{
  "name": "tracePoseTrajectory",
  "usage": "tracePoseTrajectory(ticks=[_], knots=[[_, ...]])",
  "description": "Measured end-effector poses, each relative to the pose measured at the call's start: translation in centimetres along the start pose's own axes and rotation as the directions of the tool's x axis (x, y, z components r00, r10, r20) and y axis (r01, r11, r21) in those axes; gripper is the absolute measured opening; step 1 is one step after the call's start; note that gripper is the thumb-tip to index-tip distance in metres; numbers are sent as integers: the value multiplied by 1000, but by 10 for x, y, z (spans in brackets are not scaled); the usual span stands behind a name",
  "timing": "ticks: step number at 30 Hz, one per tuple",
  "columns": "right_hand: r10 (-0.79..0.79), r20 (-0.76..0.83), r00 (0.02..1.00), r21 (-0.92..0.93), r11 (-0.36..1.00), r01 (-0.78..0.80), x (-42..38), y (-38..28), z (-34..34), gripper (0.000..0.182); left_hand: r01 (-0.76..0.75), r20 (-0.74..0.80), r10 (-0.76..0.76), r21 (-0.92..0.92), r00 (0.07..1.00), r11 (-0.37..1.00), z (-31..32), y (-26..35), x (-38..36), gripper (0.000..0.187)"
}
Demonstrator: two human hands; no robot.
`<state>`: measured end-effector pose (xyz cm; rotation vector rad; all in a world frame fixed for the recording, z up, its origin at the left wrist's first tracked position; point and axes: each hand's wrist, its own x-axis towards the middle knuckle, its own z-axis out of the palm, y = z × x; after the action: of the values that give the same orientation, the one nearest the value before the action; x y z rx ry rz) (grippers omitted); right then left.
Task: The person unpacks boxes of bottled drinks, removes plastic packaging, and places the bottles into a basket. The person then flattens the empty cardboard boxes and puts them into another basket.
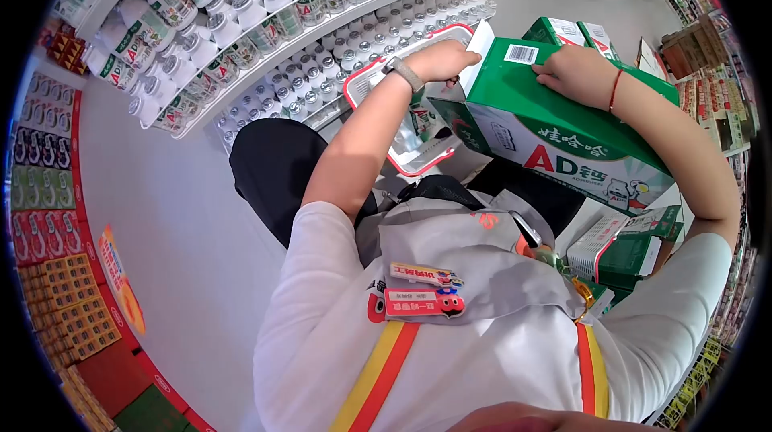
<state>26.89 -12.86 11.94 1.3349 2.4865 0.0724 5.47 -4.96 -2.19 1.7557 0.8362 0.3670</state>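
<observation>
A large green and white carton [563, 98] with "AD" lettering lies on its side across my lap area, its left end opened with a white flap [481, 48] raised. My left hand [441, 61], wearing a watch, is closed at that flap, with fingertips partly hidden. On the carton's upper face rests my right hand [575, 77], fingers bent against the cardboard, with a red string at the wrist. Below the open end stands a white basket with a red rim [418, 167], partly hidden by my left arm; white bottles show inside it.
Curved shelves [322, 6] hold rows of white bottles ahead and left. More green cartons [563, 30] stand behind the large one, and an opened green carton [627, 247] sits by my right side. Packaged goods [44, 207] line the left wall; shelving [716, 86] stands far right.
</observation>
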Motion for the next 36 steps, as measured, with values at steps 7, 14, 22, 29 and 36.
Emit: tracePoseTrajectory(ticks=[7, 14, 22, 29, 36], knots=[[65, -19, 998, -49, 997, -66, -13, -3, -10, 32, -93, -158, 33, -384, 987, 919, -1, 5, -15, 49], [360, -177, 916, 102, 932, -347, -42, 29, -18, 35, -709, -669, 517, -22, 534, 704, -10, 50, -54, 27], [823, -416, 387, 491, 562, -666, -203, 208, 62, 45, -825, 303, 948, 557, 97, -94, 45, 180, -217, 15], [979, -84, 188, 935, 142, -324, -260, 174, 129, 30, -855, 370, 916, 515, 153, -65, 76, 206, -226, 13], [970, -96, 223, 907, 178, -382, -249, 167, 137, 33, -862, 388, 900, 507, 199, -28, 88, 219, -226, 11]])
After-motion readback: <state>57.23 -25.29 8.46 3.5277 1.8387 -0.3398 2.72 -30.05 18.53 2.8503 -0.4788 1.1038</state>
